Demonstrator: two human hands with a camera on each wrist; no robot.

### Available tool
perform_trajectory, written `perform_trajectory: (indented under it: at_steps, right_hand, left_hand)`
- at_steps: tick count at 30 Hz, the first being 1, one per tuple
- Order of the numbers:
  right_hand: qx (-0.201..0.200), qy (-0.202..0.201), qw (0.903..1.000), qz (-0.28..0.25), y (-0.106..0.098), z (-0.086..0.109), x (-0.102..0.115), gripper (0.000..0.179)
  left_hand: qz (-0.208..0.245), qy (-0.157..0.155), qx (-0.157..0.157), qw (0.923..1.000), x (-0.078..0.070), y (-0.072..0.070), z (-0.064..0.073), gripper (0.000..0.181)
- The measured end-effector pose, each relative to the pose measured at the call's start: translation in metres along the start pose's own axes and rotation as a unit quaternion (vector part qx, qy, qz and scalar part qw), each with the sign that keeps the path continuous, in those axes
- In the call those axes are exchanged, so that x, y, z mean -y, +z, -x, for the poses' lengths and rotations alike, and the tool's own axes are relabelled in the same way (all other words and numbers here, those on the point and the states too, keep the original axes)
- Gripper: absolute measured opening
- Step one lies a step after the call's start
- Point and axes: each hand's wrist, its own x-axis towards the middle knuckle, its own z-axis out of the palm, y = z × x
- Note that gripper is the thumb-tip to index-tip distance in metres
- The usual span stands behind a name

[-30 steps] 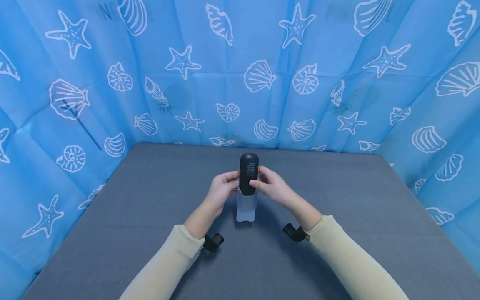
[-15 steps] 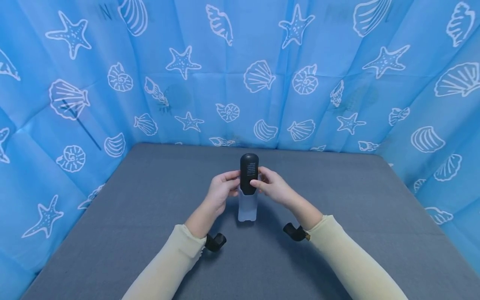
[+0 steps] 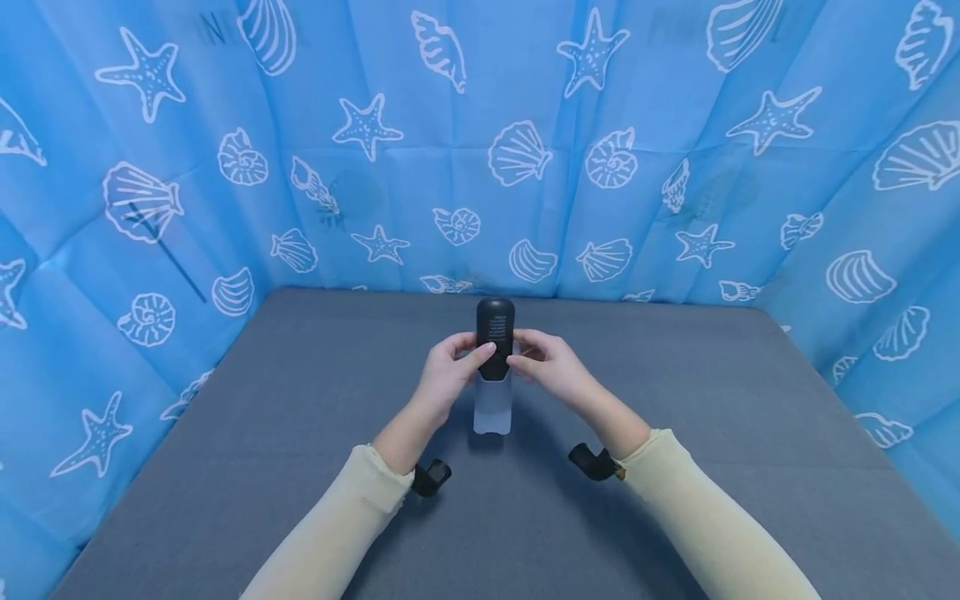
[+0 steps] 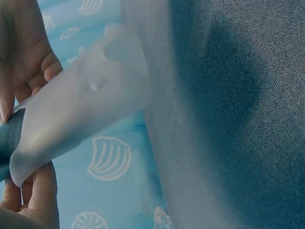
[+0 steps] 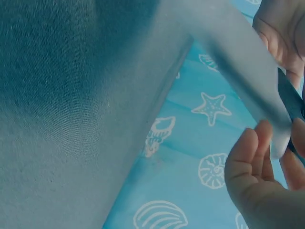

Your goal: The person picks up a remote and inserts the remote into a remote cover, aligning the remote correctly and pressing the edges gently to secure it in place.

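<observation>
A black remote control (image 3: 495,321) with fine printed text on its face stands upright above the table. Its lower part sits inside a translucent whitish sleeve (image 3: 492,408), whose bottom end hangs free. With its thumb across the remote's face and its fingers behind, my left hand (image 3: 444,373) grips from the left. From the other side, my right hand (image 3: 553,365) pinches the sleeve's edge near its mouth, the thumb beside the remote. The left wrist view shows the long sleeve (image 4: 90,90) with the dark remote (image 4: 12,136) sticking out. Fingertips behind the remote are partly hidden.
A grey cloth-covered table (image 3: 345,350) lies under the hands. Blue curtains (image 3: 465,108) with white shells and starfish enclose its back and sides. Black wrist mounts (image 3: 432,477) stick out below both cuffs.
My left thumb has moved from the edge onto the remote's face. The right thumb has slid off the face to its right edge. Remote and sleeve have risen slightly in the head view.
</observation>
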Motion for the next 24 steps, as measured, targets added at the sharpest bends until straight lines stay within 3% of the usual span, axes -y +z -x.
perform_trajectory:
  at_steps: [4, 11, 24]
  right_hand:
    - [-0.027, 0.026, 0.9989, -0.027, 0.0007, 0.0004, 0.0001, 0.036]
    - [-0.040, 0.042, 0.9982, -0.013, 0.0007, 0.0007, -0.0020, 0.021]
    - [-0.064, 0.021, 0.9962, -0.055, 0.0090, -0.0007, -0.0069, 0.016]
  left_hand:
    - [0.001, 0.000, -0.011, 0.9999, 0.0012, 0.0006, -0.0008, 0.036]
    - [0.003, -0.002, -0.020, 0.9998, 0.0016, 0.0000, 0.0001, 0.038]
    - [-0.041, 0.018, 0.026, 0.9986, 0.0075, -0.0023, -0.0081, 0.036]
